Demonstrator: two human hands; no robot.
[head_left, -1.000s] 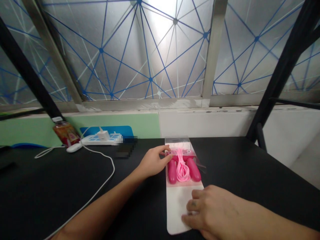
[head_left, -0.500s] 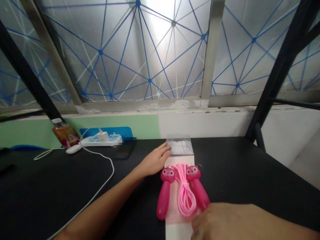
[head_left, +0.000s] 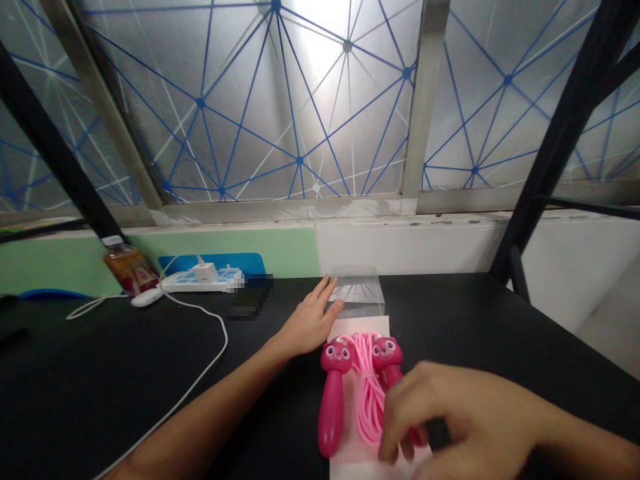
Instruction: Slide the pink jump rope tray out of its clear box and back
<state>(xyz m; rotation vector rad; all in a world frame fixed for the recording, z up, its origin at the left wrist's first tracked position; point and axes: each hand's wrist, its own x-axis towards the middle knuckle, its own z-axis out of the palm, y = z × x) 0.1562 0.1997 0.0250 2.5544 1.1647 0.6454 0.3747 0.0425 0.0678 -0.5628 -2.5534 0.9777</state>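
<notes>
A skipping rope [head_left: 369, 400] with pink cord bundled between two dark pink animal-headed handles lies on a pale pink-and-white card [head_left: 345, 460]. Beyond the card's far end is a piece of clear plastic [head_left: 357, 292], perhaps a sleeve. My left hand [head_left: 309, 321] is open, fingers outstretched, by the left edge of that plastic and the card's far corner. Over the near end of the right handle, my right hand [head_left: 445, 413] arches with bent fingers, its thumb apart. That hand hides most of this handle, and no firm grip on it shows.
The black table [head_left: 475, 333] runs back to a wall below patterned windows. At the back left are a drink bottle [head_left: 131, 267], a power strip [head_left: 185, 281] with a white plug, and a dark blurred-out object. A white cable [head_left: 220, 327] crosses the left side.
My right hand has moved up and its fingers have come apart over the right handle. The rope and card have shifted slightly toward me, and more clear plastic shows beyond the card.
</notes>
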